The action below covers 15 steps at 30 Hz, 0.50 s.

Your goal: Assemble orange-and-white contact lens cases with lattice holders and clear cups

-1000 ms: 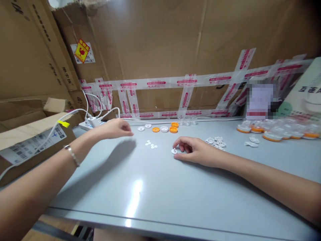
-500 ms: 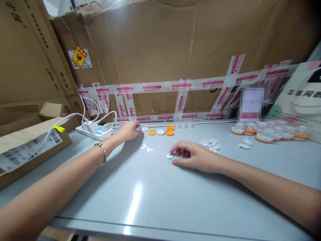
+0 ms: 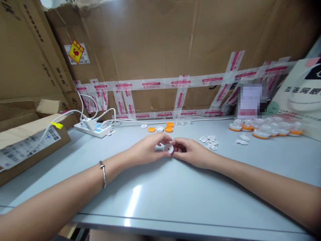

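Note:
In front of me, over the middle of the table, my left hand (image 3: pixel 151 147) grips a small white round cap (image 3: pixel 168 149) between thumb and fingers. The cap is tilted and shows a hole in its centre. From the other side, my right hand (image 3: pixel 194 152) has its bent fingers and thumb closed at the cap's right edge. Its fingertips are partly hidden, and the small white disc it held earlier cannot be made out. Behind the hands lie an orange ring (image 3: pixel 151 130), a white cap (image 3: pixel 159 129), two orange caps (image 3: pixel 168 129) and a flat white disc (image 3: pixel 143 126).
Several clear cups (image 3: pixel 182 120) stand by the cardboard box (image 3: pixel 150 47) at the back. White patterned pieces (image 3: pixel 209 142) lie right of my hands. Clear domed pieces with orange bases (image 3: pixel 262 133) are grouped far right. A power strip (image 3: pixel 97 130) and an open carton (image 3: pixel 32 140) are left.
My left hand has come from the back left to meet my right hand and now grips a white cap. The right hand stayed nearly in place; the view shifted slightly.

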Motion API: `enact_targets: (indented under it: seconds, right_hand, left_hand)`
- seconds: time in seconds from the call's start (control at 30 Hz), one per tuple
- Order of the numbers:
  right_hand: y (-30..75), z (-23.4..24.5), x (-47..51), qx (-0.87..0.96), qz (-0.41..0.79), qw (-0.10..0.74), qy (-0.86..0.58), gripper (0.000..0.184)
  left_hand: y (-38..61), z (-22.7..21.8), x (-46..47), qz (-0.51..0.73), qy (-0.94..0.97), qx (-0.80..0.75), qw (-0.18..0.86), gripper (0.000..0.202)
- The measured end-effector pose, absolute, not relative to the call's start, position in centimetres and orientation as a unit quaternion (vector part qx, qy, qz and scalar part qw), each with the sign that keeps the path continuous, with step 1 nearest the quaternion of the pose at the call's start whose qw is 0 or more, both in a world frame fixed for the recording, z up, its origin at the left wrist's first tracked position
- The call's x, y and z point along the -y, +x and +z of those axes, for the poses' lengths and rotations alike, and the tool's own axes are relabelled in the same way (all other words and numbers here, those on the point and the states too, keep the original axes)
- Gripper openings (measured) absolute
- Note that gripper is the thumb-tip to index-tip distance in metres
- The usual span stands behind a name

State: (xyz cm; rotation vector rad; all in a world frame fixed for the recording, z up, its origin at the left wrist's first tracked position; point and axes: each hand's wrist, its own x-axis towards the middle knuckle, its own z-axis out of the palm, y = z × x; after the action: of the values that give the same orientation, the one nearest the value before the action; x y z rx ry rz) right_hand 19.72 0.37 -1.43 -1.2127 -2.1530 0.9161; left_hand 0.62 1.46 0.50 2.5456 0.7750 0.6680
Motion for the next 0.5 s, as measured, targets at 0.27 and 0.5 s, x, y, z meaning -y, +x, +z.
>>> enact_targets:
  seconds: [0.27, 0.5]
  right_hand:
    - [20.1, -1.2, -0.2, 0.777, 0.365, 0.242, -0.453, 0.026]
    - [20.0, -1.2, -0.1, 0.771, 0.357, 0.254, -0.462, 0.02]
  left_hand:
    - [0.5, 0.5, -0.7, 0.22, 0.913, -0.296, 0.177, 0.02]
    - [0.7, 0.2, -0.1, 0.225, 0.909, -0.306, 0.17, 0.023]
